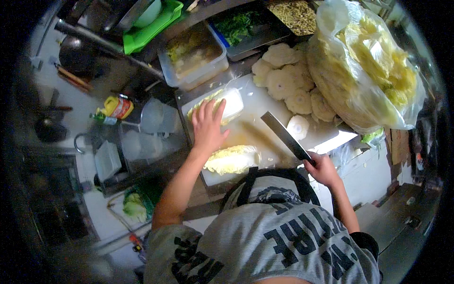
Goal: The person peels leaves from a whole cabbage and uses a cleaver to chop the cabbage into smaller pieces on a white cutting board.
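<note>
My left hand [209, 124] lies with fingers spread on a piece of napa cabbage [232, 103] at the far left of a white cutting board [253, 126]. My right hand [322, 168] grips the handle of a cleaver [283, 135], whose blade points up and to the left over the board. A second piece of napa cabbage [234, 159] lies on the board's near edge, apart from both hands. Several pale round cabbage stem ends [283, 83] are heaped at the back right, and a single one [298, 127] lies beside the blade.
A large plastic bag of cabbage leaves [383, 71] stands at the right. Behind the board are a clear plastic tub [202, 71] and a dark tray of chopped greens [241, 28]. Left lies a sink area with clear containers [159, 115] and a yellow bottle [120, 107].
</note>
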Tool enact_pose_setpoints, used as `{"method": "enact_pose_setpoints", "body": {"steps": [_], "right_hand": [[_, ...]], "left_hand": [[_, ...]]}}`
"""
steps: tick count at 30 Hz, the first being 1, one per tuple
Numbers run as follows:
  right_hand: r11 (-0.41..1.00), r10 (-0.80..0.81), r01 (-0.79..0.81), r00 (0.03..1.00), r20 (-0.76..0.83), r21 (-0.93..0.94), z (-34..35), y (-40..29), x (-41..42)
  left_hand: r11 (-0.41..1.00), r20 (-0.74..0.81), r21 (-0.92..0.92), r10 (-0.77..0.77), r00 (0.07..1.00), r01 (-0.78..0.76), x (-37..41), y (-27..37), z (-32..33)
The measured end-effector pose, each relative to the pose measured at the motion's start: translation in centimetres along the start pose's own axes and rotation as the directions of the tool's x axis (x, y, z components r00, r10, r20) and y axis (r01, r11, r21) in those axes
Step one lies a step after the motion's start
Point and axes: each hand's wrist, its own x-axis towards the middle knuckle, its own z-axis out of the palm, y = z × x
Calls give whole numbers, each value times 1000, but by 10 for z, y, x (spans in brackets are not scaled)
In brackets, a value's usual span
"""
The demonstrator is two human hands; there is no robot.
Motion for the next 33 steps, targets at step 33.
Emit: {"method": "enact_pose_setpoints", "body": {"steps": [33], "right_hand": [[998,48,-48,999,-5,35,19,-14,-10]], "left_hand": [[848,-185,-488,131,974,-207,-87,15,-87]]}}
